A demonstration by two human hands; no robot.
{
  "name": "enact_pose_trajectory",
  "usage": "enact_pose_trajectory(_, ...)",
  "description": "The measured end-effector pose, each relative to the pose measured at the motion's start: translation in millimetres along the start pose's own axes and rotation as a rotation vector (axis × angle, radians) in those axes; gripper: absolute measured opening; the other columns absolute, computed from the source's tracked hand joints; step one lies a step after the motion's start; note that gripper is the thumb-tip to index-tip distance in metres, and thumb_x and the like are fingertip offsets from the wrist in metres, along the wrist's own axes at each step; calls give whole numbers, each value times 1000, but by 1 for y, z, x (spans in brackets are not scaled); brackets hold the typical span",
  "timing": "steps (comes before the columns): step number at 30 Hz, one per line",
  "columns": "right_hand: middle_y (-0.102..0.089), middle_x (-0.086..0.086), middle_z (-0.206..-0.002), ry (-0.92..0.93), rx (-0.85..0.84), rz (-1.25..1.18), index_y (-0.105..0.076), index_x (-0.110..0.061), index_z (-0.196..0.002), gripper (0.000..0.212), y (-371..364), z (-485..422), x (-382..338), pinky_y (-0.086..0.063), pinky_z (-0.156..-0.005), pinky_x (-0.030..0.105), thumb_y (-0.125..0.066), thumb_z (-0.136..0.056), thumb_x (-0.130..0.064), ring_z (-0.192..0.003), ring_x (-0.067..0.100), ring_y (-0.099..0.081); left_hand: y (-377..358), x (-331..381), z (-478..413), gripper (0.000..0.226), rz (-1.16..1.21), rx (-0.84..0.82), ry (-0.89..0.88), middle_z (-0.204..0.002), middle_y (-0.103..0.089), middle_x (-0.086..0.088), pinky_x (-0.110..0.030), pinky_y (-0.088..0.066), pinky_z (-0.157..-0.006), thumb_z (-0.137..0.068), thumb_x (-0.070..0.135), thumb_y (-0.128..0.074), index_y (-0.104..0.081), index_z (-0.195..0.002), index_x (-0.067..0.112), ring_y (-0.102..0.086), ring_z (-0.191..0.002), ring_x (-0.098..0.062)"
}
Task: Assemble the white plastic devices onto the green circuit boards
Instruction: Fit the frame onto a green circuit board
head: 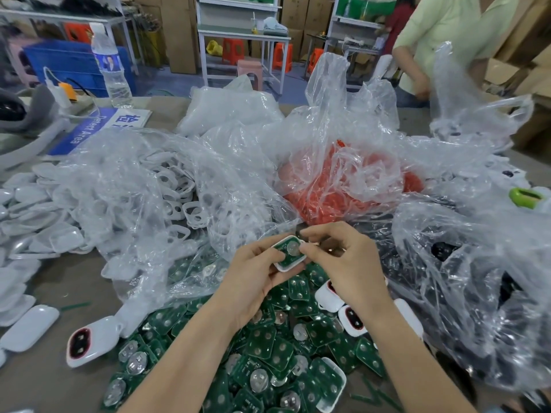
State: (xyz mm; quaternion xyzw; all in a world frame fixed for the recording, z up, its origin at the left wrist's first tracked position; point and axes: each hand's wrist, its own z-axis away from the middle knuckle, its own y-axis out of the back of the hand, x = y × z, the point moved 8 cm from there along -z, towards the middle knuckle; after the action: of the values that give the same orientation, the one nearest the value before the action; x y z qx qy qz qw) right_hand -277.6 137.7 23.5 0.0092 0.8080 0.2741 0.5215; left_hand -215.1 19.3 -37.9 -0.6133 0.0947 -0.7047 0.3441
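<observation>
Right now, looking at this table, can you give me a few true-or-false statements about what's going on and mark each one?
1. The left hand and right hand both hold one white shell with a green board in it. True.
2. The water bottle lies on its side. False: it stands upright at the back left.
3. A heap of green boards lies nearest the camera, below the hands. True.
4. The red parts lie loose in the open. False: they sit inside a clear plastic bag.
</observation>
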Motion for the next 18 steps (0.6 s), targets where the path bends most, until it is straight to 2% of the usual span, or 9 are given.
enact_pose_trajectory(4,-61,-12,-85,104,6,176,-75,-22,-89,15,-12,5,-9,-41,-65,6,-80,-76,-17,-73,3,-58,-4,1,0,36,12,-11,-39,-95,-75,-14,-24,-58,-66,-95,-14,-38,-70,-101,2,-74,-86,-19)
enact_pose_trajectory(8,-63,-7,-86,138,0,275,-75,-16,-90,16,-13,2,-11,-46,-71,11,-81,-75,-16,-70,3,-57,-6,-4,0,31,84,-49,-12,-94,-75,-16,-27,-59,-66,-96,-6,-37,-66,-108,-1,-73,-85,-22)
enact_pose_trajectory(13,-63,-7,-81,123,-27,232,-73,-16,-86,15,-12,-2,-8,-44,-69,7,-80,-75,-11,-69,0,-57,-6,-4,-1,36,122,-61,7,-96,-73,-20,-30,-59,-65,-92,-3,-37,-73,-96,0,-72,-81,-24)
enact_pose_trajectory(15,-62,-6,-80,126,-33,231,-71,-15,-84,14,-11,-3,-10,-44,-68,7,-79,-75,-8,-68,3,-57,-6,-4,0,41,106,-54,4,-93,-73,-18,-28,-59,-64,-91,-4,-38,-78,-87,5,-72,-78,-22)
enact_pose_trajectory(18,-62,-4,-78,143,-7,174,-69,-14,-81,15,-2,-3,-13,-43,-65,6,-77,-74,-4,-73,7,-57,-4,-3,-2,43,91,-32,-6,-93,-74,-16,-29,-59,-65,-93,-4,-37,-79,-86,7,-72,-77,-21)
